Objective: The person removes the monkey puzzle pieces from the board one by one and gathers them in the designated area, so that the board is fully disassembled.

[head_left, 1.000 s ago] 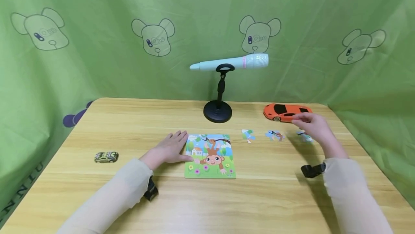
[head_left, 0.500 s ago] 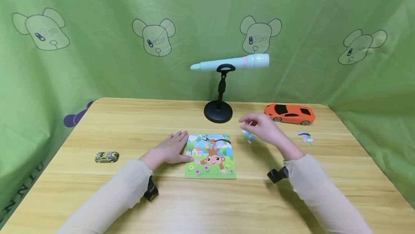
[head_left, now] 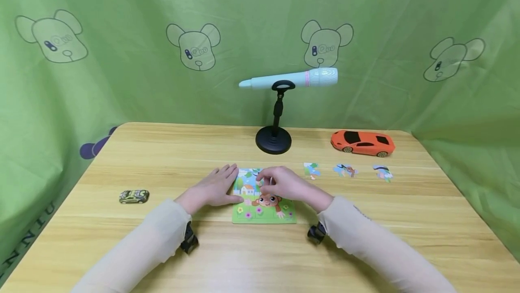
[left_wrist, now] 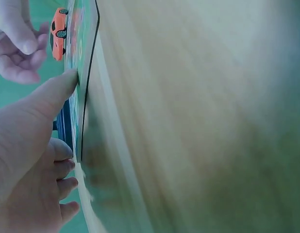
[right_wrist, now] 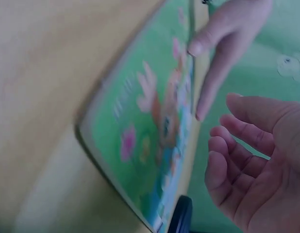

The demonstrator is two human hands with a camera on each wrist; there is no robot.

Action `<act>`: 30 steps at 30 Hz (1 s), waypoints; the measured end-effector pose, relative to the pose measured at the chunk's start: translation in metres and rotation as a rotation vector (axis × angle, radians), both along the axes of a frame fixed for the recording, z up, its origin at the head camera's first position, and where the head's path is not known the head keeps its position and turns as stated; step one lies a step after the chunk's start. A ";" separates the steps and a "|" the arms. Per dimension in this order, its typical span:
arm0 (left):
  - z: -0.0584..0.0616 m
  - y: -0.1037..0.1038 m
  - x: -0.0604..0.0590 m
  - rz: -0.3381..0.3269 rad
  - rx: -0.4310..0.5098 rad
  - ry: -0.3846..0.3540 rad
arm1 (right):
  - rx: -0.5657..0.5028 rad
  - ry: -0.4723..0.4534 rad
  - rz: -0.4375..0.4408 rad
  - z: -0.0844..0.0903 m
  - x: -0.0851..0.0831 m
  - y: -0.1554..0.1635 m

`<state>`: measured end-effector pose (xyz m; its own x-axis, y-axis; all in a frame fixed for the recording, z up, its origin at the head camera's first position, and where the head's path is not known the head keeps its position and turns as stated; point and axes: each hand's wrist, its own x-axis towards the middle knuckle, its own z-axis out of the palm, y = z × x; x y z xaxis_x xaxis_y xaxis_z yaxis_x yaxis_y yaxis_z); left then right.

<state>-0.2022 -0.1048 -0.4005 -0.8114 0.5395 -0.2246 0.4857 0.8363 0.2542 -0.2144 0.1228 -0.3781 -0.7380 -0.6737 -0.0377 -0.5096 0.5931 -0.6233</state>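
Flat monkey puzzle board mid-table, near edge.

head: high, facing table | wrists: low, close | shared: puzzle board

I see table: pale wood grain, smooth, slight sheen | puzzle board on it: flat printed card, matt | orange car behind the board: glossy plastic | microphone stand: black, matt | backdrop: green cloth, creased
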 end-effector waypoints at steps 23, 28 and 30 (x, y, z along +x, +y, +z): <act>0.002 0.002 0.009 -0.017 -0.041 0.006 | 0.316 0.153 0.067 -0.013 0.007 -0.023; 0.001 0.003 0.008 -0.018 -0.043 0.011 | 0.336 0.177 0.064 -0.013 0.009 -0.024; 0.001 0.003 0.008 -0.018 -0.038 0.012 | 0.329 0.180 0.063 -0.013 0.009 -0.024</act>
